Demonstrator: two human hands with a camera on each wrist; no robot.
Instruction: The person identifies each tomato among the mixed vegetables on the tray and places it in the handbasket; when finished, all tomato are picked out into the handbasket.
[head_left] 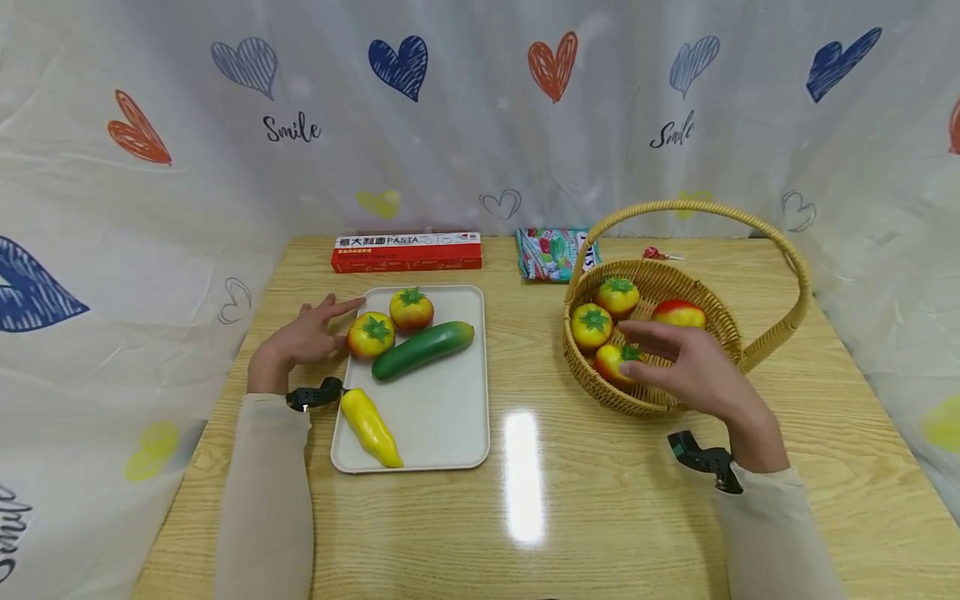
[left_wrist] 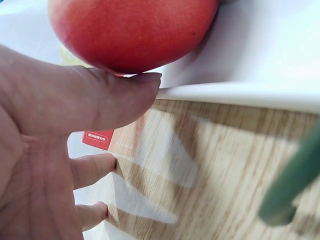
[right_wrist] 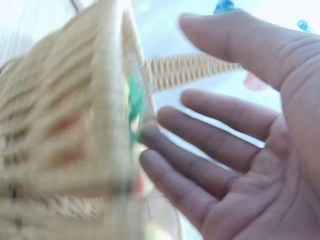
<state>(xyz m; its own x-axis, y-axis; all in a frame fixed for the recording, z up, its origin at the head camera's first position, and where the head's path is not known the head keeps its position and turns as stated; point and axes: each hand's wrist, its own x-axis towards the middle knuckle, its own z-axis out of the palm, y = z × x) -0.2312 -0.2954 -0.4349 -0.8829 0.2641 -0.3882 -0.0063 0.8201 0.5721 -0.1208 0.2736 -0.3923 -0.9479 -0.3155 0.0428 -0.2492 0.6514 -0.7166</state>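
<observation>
1. The right hand (head_left: 693, 367) hovers over the near rim of the wicker basket (head_left: 772, 333), which stands toward the table's far right corner; its fingers are spread and straight, holding nothing.
2. Directly under its fingertips lies a toy tomato (head_left: 611, 360) against the basket's near wall, green stem cap turned up and toward the right; it is round, with no long axis.
3. The left hand (head_left: 303, 337) rests flat at the tray's (head_left: 450, 417) far left edge, fingers relaxed, thumb touching another tomato (head_left: 371, 334) there.
4. The right hand is much the nearer to the basket's fruit.
</observation>
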